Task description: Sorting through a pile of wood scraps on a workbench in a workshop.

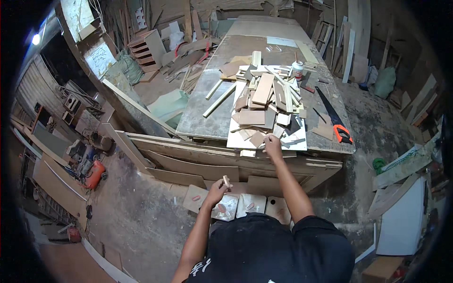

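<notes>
My left hand [217, 191] is closed on a small pale wood piece [226, 180], held below the workbench's near edge. My right hand [272, 147] reaches to a tan square offcut [256, 138] at the front of a heap, fingers curled; whether it grips that piece is unclear. The heap of mixed wood strips and blocks [262, 94] lies on a white board [295, 145] atop the workbench [193, 118]. A glue-like bottle [297, 72] stands behind the heap, and an orange-handled handsaw [330, 115] lies to its right.
Panels [188, 165] lean against the bench front. Low blocks [193, 200] sit on the floor just ahead of my body. A red compressor [94, 174] is at left beyond a post [113, 82]. Loose boards [401, 221] lie at right; scrap wood [184, 56] piles up behind.
</notes>
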A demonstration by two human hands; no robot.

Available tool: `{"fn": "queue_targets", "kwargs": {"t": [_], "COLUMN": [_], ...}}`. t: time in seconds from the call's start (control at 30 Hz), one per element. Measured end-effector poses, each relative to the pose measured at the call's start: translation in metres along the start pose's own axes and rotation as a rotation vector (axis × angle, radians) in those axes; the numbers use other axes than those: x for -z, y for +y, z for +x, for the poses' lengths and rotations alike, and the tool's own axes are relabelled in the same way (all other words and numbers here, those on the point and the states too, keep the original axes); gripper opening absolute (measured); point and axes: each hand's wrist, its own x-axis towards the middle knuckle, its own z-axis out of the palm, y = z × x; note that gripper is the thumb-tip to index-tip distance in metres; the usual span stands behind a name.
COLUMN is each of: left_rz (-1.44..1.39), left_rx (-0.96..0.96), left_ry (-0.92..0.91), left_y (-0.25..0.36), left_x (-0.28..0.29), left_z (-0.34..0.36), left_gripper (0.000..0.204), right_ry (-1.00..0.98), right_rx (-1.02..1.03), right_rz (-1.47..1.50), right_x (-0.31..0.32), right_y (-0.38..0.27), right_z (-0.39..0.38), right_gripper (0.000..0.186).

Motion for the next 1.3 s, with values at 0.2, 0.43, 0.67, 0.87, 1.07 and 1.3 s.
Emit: {"fn": "queue_targets", "kwargs": {"t": [0.2,0.43,0.67,0.87,1.07,1.3], "left_rz": [-0.409,-0.545,-0.419,-0.599,-1.004,-0.885], "left_rx": [0.073,0.190,0.204,0.174,0.220,0.284], "left_ry": [0.075,0.085,-0.044,-0.069,-0.033,0.031], "left_y": [-0.001,0.020,0.011,-0.002,-0.030,-0.117], "left_x": [0.000,-0.022,-0.052,-0.064,-0.064,-0.080], "left_z": [-0.004,-0.016,-0.037,-0.074,-0.139,-0.204], "left_gripper": [0.039,0.039,0.038,0.043,0.057,0.054], "right_ry": [-0.321,-0.502,-0.458,-0.379,-0.268,-0.227], "right_rx": [-0.399,-0.355,-0.448,-0.620,-0.650,-0.728], "right_rz": [0.542,0.527,0.533,0.766,0.825,0.574], "right_x": [-0.001,0.010,0.031,0.065,0.102,0.145], "right_y": [-0.011,-0.015,-0.002,0.018,0.042,0.045], "right_z": [-0.034,-0.088,-0.162,-0.225,-0.287,-0.379], "right_gripper": [0.017,0.010,0.011,0.019,0.031,0.031]}}
